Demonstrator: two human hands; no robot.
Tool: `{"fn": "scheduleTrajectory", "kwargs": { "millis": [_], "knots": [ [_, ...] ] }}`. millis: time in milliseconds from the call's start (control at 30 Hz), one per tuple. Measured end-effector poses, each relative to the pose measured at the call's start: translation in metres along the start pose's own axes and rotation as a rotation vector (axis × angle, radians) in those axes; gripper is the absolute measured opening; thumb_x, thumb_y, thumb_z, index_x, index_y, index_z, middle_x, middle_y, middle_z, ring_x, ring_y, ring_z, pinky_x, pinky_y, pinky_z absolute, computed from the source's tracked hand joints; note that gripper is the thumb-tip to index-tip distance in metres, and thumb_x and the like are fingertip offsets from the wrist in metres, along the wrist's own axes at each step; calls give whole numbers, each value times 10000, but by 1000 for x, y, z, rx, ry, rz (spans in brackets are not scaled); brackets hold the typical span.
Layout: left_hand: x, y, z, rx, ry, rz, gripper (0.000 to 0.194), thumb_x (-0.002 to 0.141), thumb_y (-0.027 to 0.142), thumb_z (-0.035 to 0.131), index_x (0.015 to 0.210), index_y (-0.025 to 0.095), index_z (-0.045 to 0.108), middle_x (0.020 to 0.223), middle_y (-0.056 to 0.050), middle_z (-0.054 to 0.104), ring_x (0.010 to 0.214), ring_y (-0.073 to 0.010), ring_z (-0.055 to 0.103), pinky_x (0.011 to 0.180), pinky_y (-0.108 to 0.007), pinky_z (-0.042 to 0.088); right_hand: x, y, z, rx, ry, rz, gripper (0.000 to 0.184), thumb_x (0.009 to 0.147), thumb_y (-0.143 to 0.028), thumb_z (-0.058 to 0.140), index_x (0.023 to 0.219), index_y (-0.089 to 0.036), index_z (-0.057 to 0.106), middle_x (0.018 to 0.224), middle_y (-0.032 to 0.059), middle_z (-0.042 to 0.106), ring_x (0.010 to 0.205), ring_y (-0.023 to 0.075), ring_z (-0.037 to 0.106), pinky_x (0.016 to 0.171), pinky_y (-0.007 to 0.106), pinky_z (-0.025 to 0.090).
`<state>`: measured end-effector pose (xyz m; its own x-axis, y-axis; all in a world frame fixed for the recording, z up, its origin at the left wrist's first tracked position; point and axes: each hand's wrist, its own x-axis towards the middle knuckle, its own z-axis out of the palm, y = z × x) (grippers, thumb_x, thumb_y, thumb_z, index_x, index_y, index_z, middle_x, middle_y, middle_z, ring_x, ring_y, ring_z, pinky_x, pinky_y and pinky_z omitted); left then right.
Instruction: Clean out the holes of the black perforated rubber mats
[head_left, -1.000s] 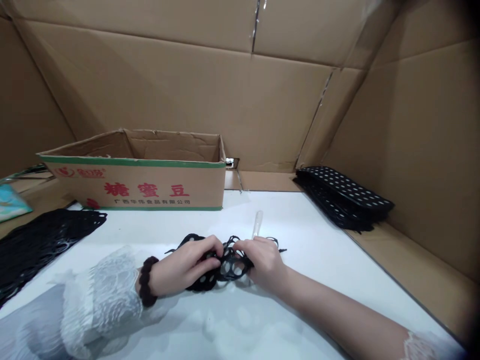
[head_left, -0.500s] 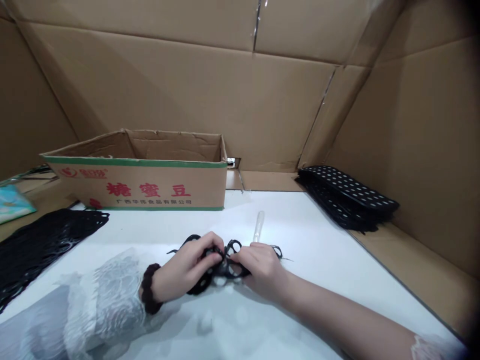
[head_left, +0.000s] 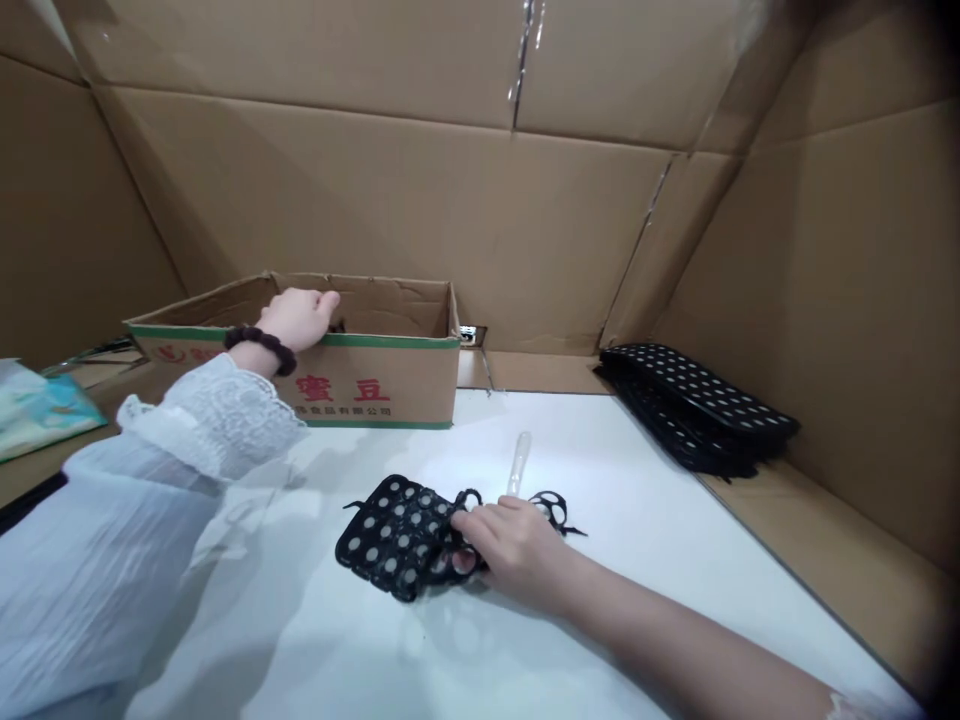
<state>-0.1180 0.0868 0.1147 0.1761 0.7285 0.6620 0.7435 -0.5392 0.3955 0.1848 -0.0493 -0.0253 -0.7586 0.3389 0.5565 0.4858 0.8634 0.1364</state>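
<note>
Pinching the black dotted mesh (head_left: pixel 396 535) by its bunched right end with the right hand (head_left: pixel 517 550), near-middle of the bench (head_left: pixel 615 520), probably to keep it put. Holding the left hand (head_left: pixel 295 317) over the far-left box (head_left: pixel 420 385); can't tell that grip, tbh.

A teal-and-white packet (head_left: pixel 60 408) is lying at the far left. Cardboard walls (head_left: pixel 375 190) are rising beyond the white tabletop (head_left: pixel 645 520). A small cutout (head_left: pixel 471 336) is showing low at the back.
</note>
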Motion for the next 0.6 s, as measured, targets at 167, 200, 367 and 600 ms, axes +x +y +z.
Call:
{"fn": "scheduleTrajectory", "kwargs": {
  "millis": [167,200,367,600],
  "knots": [
    [-16,35,21,289,173,-4,304,784,318,393,884,93,572,892,-4,538,978,-203,391,803,-373,231,0,4,-3,-103,-134,232,179,693,-133,499,871,-145,490,736,42,520,594,139,463,531,260,323],
    [-28,49,28,296,170,48,302,811,306,373,931,102,560,951,-34,538,975,-205,402,838,-388,241,0,5,-3,-115,-143,250,177,676,-107,503,847,-152,494,766,53,524,629,150,472,545,262,335],
    [-107,103,79,14,-465,158,300,856,333,323,1016,179,524,1064,-67,541,993,-191,455,881,-356,331,1,5,-6,-101,-59,238,187,694,-39,438,838,-151,479,880,91,556,759,179,510,621,275,374],
    [-143,110,103,-315,-639,-10,288,873,362,254,851,174,471,834,-26,555,793,-145,494,723,-276,400,-3,6,-11,74,-10,317,243,641,-86,435,874,-153,416,689,25,540,558,140,489,488,232,321]
  ]
}}
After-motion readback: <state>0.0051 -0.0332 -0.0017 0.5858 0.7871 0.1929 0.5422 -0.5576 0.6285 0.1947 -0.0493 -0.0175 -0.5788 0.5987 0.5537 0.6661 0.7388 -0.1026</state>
